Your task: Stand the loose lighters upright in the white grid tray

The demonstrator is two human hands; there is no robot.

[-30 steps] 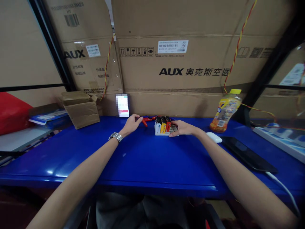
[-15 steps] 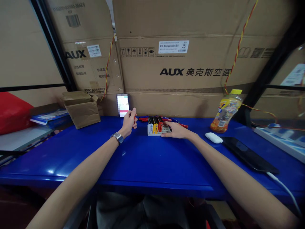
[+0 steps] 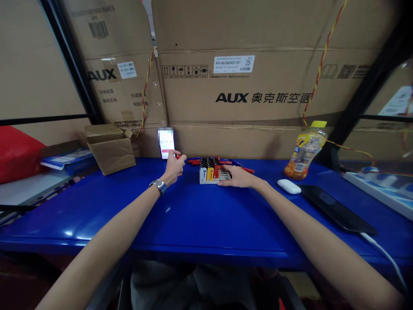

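On the blue tabletop [image 3: 200,219], near its back edge, stands a pale tray [image 3: 213,182] with upright lighters [image 3: 210,174] in its left part, white, yellow and red ones with black tops; toward the right some cells look free. The right hand [image 3: 238,176] has a moderately wide grip around this right end, thumb at the front, so it seems to steady the tray. The left hand [image 3: 174,170] has a narrow grip on a small red piece [image 3: 178,156], probably one more lighter, though it is mostly hidden by the fingers. Its fingertips are in front of the lower edge of a phone [image 3: 167,141]; whether they touch it, I cannot tell. I judge that the filling of the tray is in hand, not finished, because loose red and blue pieces [image 3: 194,162] lie behind. Next, the red piece should be turned upright and lowered into a free cell.
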